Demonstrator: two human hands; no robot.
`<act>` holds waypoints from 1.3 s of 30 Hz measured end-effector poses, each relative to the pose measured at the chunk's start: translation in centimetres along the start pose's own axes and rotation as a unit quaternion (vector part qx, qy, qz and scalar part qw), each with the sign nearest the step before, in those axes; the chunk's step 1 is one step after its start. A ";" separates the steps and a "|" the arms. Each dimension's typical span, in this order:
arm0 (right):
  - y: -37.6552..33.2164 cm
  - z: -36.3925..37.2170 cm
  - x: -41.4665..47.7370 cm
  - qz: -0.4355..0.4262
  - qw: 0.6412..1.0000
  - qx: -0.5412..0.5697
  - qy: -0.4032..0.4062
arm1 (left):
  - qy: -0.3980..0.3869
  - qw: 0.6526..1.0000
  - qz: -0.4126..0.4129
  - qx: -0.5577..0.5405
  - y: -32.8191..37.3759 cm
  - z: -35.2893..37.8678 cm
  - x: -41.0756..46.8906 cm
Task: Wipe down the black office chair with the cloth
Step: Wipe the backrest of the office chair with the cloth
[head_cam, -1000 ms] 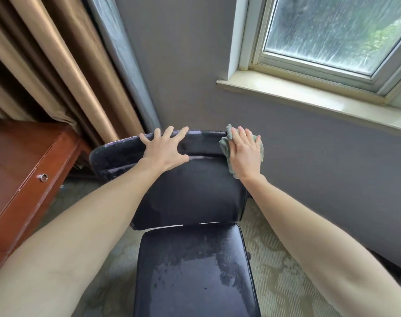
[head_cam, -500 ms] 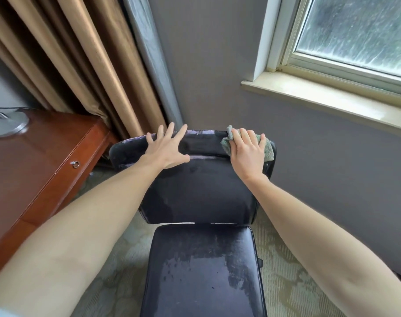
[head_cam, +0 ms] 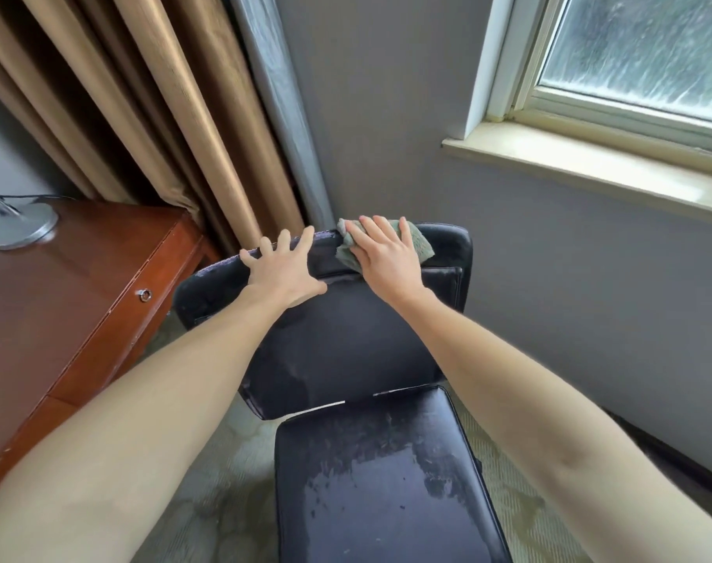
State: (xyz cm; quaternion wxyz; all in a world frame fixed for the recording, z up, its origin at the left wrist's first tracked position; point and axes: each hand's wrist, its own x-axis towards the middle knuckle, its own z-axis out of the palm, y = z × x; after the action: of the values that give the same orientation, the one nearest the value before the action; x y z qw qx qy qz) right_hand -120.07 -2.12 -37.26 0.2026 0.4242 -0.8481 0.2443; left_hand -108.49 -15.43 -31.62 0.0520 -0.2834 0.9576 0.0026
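- The chair [head_cam: 346, 351] stands in the lower middle of the frame, its backrest toward the wall and its seat running down to the bottom edge.
- The seat shows dull, streaky patches across its glossy black surface.
- The left hand [head_cam: 281, 270] lies flat on the upper left part of the backrest, fingers spread wide apart and reaching over the top edge; it grips nothing.
- The right hand [head_cam: 387, 258] presses flat on the cloth [head_cam: 417, 239] at the top of the backrest, just right of the left hand, fingers stretched out and close together.
- The cloth is pale green and bunched; it drapes over the top edge of the backrest, showing above the fingertips and to both sides of the hand.
- Both bare forearms stretch up from the lower corners of the frame toward the backrest.
- A reddish wooden desk [head_cam: 61, 310] fills the left side, with a small ring pull [head_cam: 145, 295] on its front edge.
- A round metal lamp base [head_cam: 21, 227] sits on the desk at the far left.
- Tan curtains [head_cam: 143, 95] hang in the upper left, beside a grey one [head_cam: 281, 103] just behind the chair.
- A window [head_cam: 639, 50] with frosted glass and a pale sill [head_cam: 590, 164] takes the upper right, set in a grey wall [head_cam: 387, 95].
- Patterned greenish carpet [head_cam: 232, 481] shows around the seat.
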 end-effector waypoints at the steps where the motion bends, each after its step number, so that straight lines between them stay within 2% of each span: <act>1: 0.6 -0.6 -0.2 -0.002 1.000 0.005 -0.001 | 0.002 1.000 0.001 -0.001 -0.1 -0.1 0.0; 5: 5.2 -2.5 -1.9 0.063 0.998 0.001 -0.001 | 0.002 1.000 0.017 -0.012 0.3 -0.4 0.1; 7: 7.5 -3.0 -2.7 0.140 0.990 0.009 0.007 | 0.000 0.999 0.025 -0.021 0.8 -0.5 0.3; 10: 9.2 -3.8 -3.1 0.301 0.951 0.070 0.011 | -0.002 0.999 0.027 -0.024 1.2 -0.6 0.7; 12: 8.9 -3.8 -3.0 0.334 0.939 0.081 0.026 | 0.000 0.999 0.026 -0.019 1.1 -0.5 0.9; 14: 8.0 -3.0 -2.4 0.321 0.943 0.077 0.048 | 0.002 0.999 0.030 -0.018 0.8 -0.3 1.0; 17: 4.6 -1.1 -0.9 0.212 0.973 0.057 0.065 | -0.010 0.999 0.043 -0.010 0.3 -0.6 0.9; 20: -0.1 0.8 0.5 0.144 0.984 0.070 0.073 | -0.031 0.997 0.063 -0.034 -0.7 -1.4 0.7; 22: -2.6 1.9 1.3 0.112 0.988 0.079 0.072 | -0.020 0.998 0.040 -0.050 -1.7 -1.3 0.3; 25: -5.0 3.3 1.6 0.060 0.993 0.069 0.069 | -0.013 1.000 0.008 -0.012 -3.6 -0.3 -0.5; 31: -3.6 1.4 0.8 -0.010 0.998 0.030 0.053 | 0.050 0.998 0.039 -0.003 -4.5 1.2 -0.7; 34: 0.5 -1.3 -0.5 -0.011 0.997 -0.011 0.072 | 0.053 0.997 0.046 -0.019 -4.2 1.0 -0.2; 39: 5.2 -2.8 -2.0 0.084 0.993 -0.044 0.074 | 0.045 0.997 0.047 -0.028 -3.7 1.0 0.2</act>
State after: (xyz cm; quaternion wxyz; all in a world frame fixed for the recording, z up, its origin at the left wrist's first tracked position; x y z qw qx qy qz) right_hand -122.80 3.49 -37.39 0.2618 0.3231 -0.8734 0.2533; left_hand -106.58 -18.58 -32.51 0.0006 -0.2393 0.9708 0.0194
